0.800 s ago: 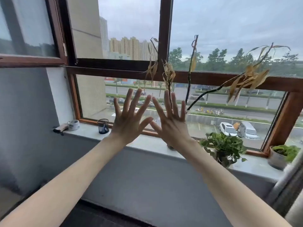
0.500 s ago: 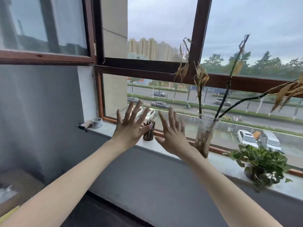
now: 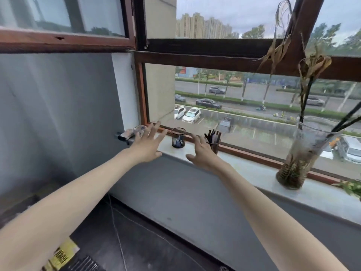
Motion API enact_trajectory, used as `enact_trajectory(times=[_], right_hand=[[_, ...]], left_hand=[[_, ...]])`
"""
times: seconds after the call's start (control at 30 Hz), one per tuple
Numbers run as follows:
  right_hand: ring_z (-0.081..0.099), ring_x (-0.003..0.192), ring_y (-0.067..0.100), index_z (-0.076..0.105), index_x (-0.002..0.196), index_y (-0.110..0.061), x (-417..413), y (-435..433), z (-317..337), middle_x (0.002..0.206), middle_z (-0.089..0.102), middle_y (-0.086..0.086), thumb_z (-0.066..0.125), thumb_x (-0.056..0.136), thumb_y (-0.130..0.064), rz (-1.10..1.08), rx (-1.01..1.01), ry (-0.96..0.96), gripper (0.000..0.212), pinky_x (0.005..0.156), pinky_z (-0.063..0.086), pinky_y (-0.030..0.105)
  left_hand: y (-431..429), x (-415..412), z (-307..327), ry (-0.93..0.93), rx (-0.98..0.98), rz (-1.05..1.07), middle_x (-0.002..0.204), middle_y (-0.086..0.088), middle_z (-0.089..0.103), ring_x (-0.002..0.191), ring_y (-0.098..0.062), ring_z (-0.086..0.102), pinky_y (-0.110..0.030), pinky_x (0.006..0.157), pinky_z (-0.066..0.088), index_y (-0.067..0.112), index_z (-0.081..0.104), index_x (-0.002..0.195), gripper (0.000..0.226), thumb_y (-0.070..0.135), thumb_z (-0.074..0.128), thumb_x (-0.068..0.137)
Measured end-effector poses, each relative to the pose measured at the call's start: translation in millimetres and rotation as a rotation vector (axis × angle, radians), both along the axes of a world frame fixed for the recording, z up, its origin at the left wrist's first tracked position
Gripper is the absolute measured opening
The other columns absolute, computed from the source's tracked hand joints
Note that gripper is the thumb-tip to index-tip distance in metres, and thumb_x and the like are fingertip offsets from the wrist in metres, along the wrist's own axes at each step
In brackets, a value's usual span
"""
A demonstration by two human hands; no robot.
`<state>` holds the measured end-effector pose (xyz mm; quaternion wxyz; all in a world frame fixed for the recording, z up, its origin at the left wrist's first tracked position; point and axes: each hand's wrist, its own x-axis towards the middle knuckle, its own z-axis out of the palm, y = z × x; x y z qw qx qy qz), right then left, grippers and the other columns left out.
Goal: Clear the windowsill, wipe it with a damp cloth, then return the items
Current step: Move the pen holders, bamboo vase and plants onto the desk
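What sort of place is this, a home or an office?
Likely an upper-floor room, maybe an office or study: a pale stone windowsill under a brown wooden window frame overlooks a street below, and a black mesh holder of pens stands on it.
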<state>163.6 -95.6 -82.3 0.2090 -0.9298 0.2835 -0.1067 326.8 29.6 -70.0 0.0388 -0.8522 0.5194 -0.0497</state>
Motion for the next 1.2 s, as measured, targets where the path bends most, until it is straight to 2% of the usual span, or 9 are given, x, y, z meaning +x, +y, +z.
enact_trajectory(times=[0.17,0.3,0.53,0.7,0.87,0.97,1.1,1.2], right_hand=[[0.015,0.144,0.031,0.013,0.151,-0.017,69,-39,-33,0.156,0.009,0.017,0.053,0.094,-0.03,0.085,0.014,0.06,0.07,0.113,0.026,0.045],[0.028,0.137,0.032,0.021,0.148,-0.013,127,-85,-52,0.148,0.025,0.014,0.052,0.094,-0.027,0.171,0.033,0.085,0.064,0.108,0.033,0.044],[0.035,0.132,0.031,0.021,0.148,-0.014,209,-144,-79,0.144,0.03,0.014,0.049,0.095,-0.026,0.276,0.098,0.19,0.061,0.106,0.034,0.04],[0.04,0.127,0.035,0.023,0.147,-0.012,266,-154,-92,0.139,0.035,0.017,0.049,0.096,-0.024,0.36,0.122,0.229,0.059,0.104,0.036,0.041],[0.04,0.125,0.034,0.024,0.146,-0.011,325,-165,-105,0.137,0.037,0.017,0.05,0.095,-0.024,0.372,0.165,0.235,0.058,0.103,0.037,0.042],[0.041,0.126,0.032,0.024,0.147,-0.011,358,-176,-111,0.139,0.037,0.016,0.049,0.096,-0.025,0.344,0.19,0.229,0.058,0.103,0.037,0.04],[0.046,0.122,0.029,0.024,0.147,-0.012,395,-191,-122,0.14,0.037,0.014,0.047,0.098,-0.026,0.3,0.232,0.258,0.056,0.096,0.04,0.035],[0.047,0.121,0.028,0.026,0.147,-0.012,421,-198,-132,0.14,0.038,0.013,0.046,0.098,-0.027,0.272,0.242,0.279,0.055,0.096,0.041,0.036]], left_hand=[[-44,41,-31,0.002,0.084,0.014,0.154,-0.001,-0.028,0.144,-0.025,-0.015,-0.059,0.114,0.008,0.025,-0.005,0.151,0.08,0.034,0.051,0.094],[-87,87,-54,-0.054,0.128,0.05,0.154,-0.002,-0.027,0.144,-0.027,-0.014,-0.057,0.115,0.008,0.024,-0.005,0.151,0.078,0.032,0.049,0.096],[-132,170,-77,-0.019,0.154,0.186,0.155,-0.007,-0.022,0.144,-0.028,-0.013,-0.056,0.114,0.013,0.022,0.0,0.151,0.077,0.035,0.049,0.094],[-146,216,-93,0.038,0.128,0.252,0.157,-0.007,-0.012,0.145,-0.025,-0.006,-0.053,0.113,0.018,0.022,0.004,0.151,0.076,0.032,0.052,0.094],[-161,272,-108,0.022,0.155,0.255,0.157,-0.009,-0.007,0.145,-0.027,-0.005,-0.045,0.116,0.005,0.021,0.008,0.15,0.07,0.028,0.049,0.094],[-176,312,-117,0.035,0.185,0.241,0.157,-0.009,-0.007,0.145,-0.03,-0.004,-0.046,0.117,0.009,0.02,0.009,0.15,0.069,0.026,0.048,0.094],[-195,357,-129,0.053,0.19,0.221,0.156,-0.011,0.002,0.143,-0.03,0.007,-0.047,0.113,0.021,0.016,0.021,0.147,0.059,0.036,0.044,0.096],[-205,383,-141,0.183,0.138,0.259,0.152,-0.012,0.011,0.139,-0.029,0.014,-0.046,0.112,0.022,0.017,0.034,0.14,0.052,0.043,0.041,0.096]])
